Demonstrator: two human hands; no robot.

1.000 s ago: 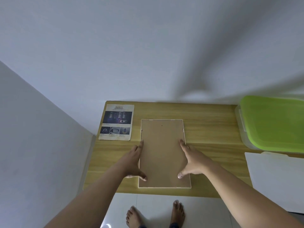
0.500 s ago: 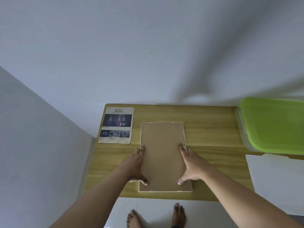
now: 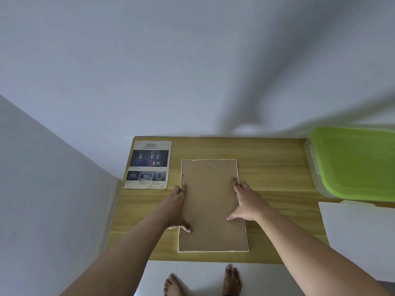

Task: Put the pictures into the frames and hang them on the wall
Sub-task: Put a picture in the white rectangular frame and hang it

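Flanking the frame [image 3: 210,199], face down on the surface [image 3: 273,167] near its front edge. Spread left grip [image 3: 176,207], straight fingers along the left rim, thumb on the brown backing; spread right grip [image 3: 243,201] likewise along the right rim, thumb laid on the board. Pressing, not pinching. Printed safety picture [image 3: 148,164] lying just beside the frame's far left corner, not yet inside. Probably light, stiff, flat; pane underneath hidden, so treat as fragile. Smooth backing, likely to slide. Best taken by the two long rims, fingers hooked under, thumbs on top; avoid flexing the thin board.
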